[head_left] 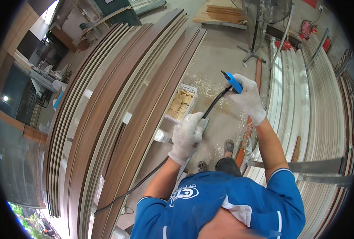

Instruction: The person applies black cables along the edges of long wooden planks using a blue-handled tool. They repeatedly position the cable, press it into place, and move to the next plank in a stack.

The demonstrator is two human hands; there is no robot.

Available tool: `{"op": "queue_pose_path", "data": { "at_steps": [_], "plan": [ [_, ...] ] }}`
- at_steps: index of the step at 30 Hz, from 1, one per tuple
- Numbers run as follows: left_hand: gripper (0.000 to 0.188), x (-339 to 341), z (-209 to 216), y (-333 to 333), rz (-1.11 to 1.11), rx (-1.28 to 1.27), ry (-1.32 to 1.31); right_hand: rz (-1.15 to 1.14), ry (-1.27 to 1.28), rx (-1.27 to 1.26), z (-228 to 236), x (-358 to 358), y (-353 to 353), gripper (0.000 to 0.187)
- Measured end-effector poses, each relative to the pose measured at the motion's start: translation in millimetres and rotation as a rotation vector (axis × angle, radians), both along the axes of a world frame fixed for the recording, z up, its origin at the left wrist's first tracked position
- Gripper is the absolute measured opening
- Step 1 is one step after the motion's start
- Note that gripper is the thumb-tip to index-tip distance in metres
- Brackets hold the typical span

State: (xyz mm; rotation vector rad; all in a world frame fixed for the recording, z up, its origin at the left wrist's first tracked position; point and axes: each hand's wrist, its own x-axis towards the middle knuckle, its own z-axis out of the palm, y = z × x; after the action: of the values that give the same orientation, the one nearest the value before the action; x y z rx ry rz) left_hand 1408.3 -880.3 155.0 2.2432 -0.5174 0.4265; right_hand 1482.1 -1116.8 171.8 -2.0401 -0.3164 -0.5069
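While the right hand [248, 99] grips a blue tool [234, 83], the left hand [186, 137] holds a black cord [216, 103].
The right fingers [245, 83] wrap around the tool, its dark tip [224, 74] poking past them; the left fingers [193, 118] curl around the cord, near a white basket [189, 88].

Left hand [187, 134], white-gloved: fingers curled in, ahead of the blue shirt [212, 193]. Right hand [247, 95], white-gloved: fingers folded in a grip, farther ahead of the shirt. Forearms [270, 147], 2: bare, extending forward from it.
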Motion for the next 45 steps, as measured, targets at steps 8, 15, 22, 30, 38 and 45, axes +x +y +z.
{"op": "queue_pose_path", "data": {
  "at_steps": [8,15,22,30,38,45],
  "plan": [
    [0.015,87,-1,-61,0.237,-0.027,-0.083,-0.009,0.293,0.687,-32,135,-80,0.042],
    [0.015,131,-7,-68,0.300,0.008,-0.023,0.414,0.949,1.040,-91,214,-64,0.059],
    [0.021,173,-14,-47,0.301,-0.044,0.029,0.307,0.620,0.926,-73,266,-55,0.038],
    [0.020,226,-24,-39,0.373,0.027,0.017,0.281,0.517,0.898,-69,358,-69,0.039],
    [0.016,323,-14,-97,0.548,-0.011,-0.141,0.324,0.889,0.698,-110,416,-82,0.053],
    [0.015,393,-16,-142,0.516,0.125,-0.094,0.509,1.013,1.004,-97,477,-110,0.040]
  ]
}}
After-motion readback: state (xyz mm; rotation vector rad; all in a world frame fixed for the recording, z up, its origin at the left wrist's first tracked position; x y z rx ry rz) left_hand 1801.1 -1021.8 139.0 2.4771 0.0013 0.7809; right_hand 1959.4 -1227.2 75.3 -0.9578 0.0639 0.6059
